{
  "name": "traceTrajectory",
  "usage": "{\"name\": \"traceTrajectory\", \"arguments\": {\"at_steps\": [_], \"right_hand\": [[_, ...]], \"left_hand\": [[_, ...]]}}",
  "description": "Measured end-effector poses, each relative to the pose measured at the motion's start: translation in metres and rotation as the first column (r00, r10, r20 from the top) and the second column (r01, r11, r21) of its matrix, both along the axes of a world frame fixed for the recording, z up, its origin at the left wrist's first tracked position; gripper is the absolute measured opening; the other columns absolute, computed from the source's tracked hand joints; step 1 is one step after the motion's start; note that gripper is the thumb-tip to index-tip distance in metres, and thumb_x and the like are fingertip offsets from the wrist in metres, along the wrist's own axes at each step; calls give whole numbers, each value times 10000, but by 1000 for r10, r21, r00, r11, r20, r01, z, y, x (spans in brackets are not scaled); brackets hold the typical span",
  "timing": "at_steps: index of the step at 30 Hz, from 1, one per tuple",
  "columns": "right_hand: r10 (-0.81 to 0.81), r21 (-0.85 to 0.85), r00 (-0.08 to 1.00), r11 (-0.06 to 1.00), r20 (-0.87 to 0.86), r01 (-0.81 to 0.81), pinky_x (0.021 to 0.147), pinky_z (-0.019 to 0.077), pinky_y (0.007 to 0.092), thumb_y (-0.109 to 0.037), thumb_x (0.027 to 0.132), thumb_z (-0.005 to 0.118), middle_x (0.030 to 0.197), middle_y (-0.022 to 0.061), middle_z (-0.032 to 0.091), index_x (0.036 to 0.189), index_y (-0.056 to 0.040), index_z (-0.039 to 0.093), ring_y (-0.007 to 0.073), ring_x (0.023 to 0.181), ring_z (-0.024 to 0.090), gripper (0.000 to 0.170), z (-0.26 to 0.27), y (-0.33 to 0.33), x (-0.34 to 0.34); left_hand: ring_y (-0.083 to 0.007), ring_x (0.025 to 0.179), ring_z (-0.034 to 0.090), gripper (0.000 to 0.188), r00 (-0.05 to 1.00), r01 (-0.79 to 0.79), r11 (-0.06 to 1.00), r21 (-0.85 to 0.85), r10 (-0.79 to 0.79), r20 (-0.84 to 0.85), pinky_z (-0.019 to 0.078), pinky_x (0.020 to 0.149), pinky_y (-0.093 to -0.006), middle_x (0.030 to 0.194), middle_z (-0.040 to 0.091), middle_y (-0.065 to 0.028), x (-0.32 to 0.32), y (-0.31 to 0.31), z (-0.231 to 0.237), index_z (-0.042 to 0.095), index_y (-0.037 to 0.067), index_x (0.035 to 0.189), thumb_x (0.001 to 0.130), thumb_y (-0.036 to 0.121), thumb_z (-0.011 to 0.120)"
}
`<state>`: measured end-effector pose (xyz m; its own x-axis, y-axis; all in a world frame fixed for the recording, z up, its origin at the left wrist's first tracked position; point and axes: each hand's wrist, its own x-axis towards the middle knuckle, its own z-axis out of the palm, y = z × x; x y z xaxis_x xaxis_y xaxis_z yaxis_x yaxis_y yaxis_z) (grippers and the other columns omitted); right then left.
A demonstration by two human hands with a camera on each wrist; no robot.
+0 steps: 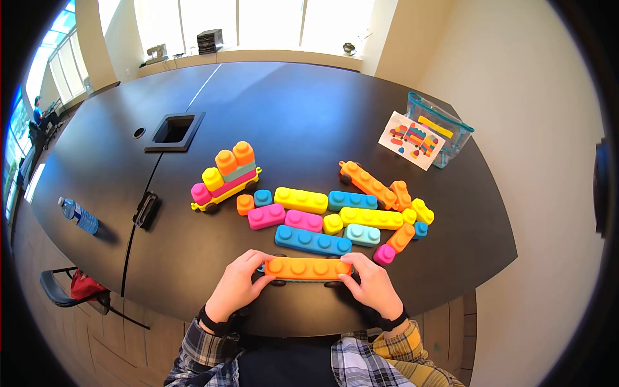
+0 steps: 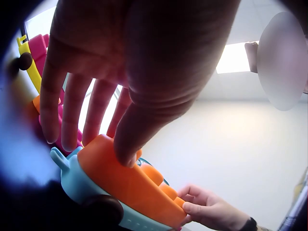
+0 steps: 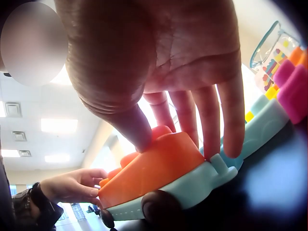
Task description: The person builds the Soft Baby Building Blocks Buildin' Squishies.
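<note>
A long orange building block (image 1: 308, 268) with a row of studs sits on a light blue wheeled base (image 3: 190, 185) near the table's front edge. My left hand (image 1: 237, 284) grips its left end, thumb on the near side and fingers around the far side. At the other end, my right hand (image 1: 375, 287) holds the block in the same way. Dark wheels (image 2: 103, 210) show under the base in the wrist views. Just beyond the hands lies a long blue block (image 1: 313, 240), with a pale blue block (image 1: 362, 235) to its right.
Several loose blocks, including a yellow block (image 1: 301, 200) and a magenta block (image 1: 266, 216), spread behind. A yellow wagon (image 1: 225, 193) carries stacked blocks at left; an orange wheeled base (image 1: 367, 185) lies right. A picture card (image 1: 411, 140) leans on a clear bag (image 1: 454, 138). A bottle (image 1: 78, 216) stands far left.
</note>
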<state>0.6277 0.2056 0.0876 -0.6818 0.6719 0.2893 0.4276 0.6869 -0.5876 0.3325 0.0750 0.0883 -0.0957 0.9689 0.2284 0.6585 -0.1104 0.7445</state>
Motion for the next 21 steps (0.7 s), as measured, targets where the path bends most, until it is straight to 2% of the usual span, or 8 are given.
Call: {"name": "traceTrajectory", "arguments": {"at_steps": [12, 14, 17, 19, 21], "right_hand": [[-27, -62, 999, 998, -19, 25, 871, 603, 415, -208, 956, 757, 1185, 123, 727, 1215, -56, 635, 356, 1057, 724, 324, -3, 2, 2], [-35, -67, 999, 997, 24, 36, 857, 603, 415, -211, 957, 756, 1171, 124, 727, 1219, -57, 632, 356, 1039, 725, 329, 0, 1, 2], [-28, -75, 1000, 997, 9, 29, 849, 602, 416, -212, 959, 751, 1161, 123, 725, 1223, -59, 628, 359, 1031, 724, 329, 0, 1, 1], [-27, -84, 1000, 996, 12, 28, 851, 601, 417, -211, 959, 750, 1161, 123, 725, 1224, -61, 628, 361, 1030, 723, 328, 1, 1, 0], [-28, -93, 999, 995, 18, 30, 852, 600, 418, -210, 960, 749, 1161, 123, 724, 1226, -63, 628, 362, 1030, 722, 327, 1, 1, 1]], "left_hand": [[-292, 1024, 711, 397, 1000, 4, 1000, -14, -4, -26, 598, 817, -360, 1196, 693, -118, 1, 1, 3, 664, 26, 1234, 874, 67, 826], [-295, 1042, 709, 403, 999, 5, 1000, -14, -6, -38, 599, 824, -363, 1205, 693, -119, 2, 2, 5, 662, 26, 1240, 875, 74, 827], [-310, 1087, 702, 411, 1000, -3, 1000, 26, 3, -30, 596, 868, -369, 1216, 695, -124, 5, 3, 10, 665, 23, 1238, 867, 80, 833], [-362, 1105, 685, 375, 1000, 8, 998, 69, -6, -25, 566, 957, -417, 1193, 701, -127, 6, 3, 11, 675, 33, 1204, 867, 102, 825], [-362, 1100, 687, 367, 1000, 8, 998, 63, -7, -21, 567, 954, -416, 1189, 702, -127, 5, 3, 9, 678, 31, 1197, 867, 99, 823]]}}
